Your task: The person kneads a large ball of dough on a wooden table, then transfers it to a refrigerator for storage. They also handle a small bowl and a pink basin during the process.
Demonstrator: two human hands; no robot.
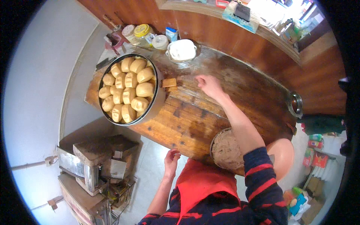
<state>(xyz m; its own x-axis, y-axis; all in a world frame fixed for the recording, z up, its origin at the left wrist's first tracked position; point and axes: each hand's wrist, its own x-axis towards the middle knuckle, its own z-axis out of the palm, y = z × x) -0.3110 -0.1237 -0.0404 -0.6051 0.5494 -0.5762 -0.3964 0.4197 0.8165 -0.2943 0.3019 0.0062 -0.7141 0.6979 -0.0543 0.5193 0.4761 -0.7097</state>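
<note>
My right hand (210, 85) reaches over the wooden table (180, 116), its fingers curled together. Whatever they pinch, if anything, is hidden. To its left lies a small wooden block (169, 83), beside a big round metal steamer (160, 92) filled with several plump tan buns (129, 80). Off the table's front edge hangs my left hand (172, 162), its fingers loosely bent and apart, with nothing visible in it. Under my right forearm sits a round bowl of brownish dough (227, 150), partly covered by the arm.
A dish of white powder (181, 50), a yellow-lidded jar (143, 33) and a blue packet (171, 34) stand along the back wall. At the right are a metal bowl (296, 104) and a peach-coloured basin (282, 159). A machine (95, 161) stands at lower left.
</note>
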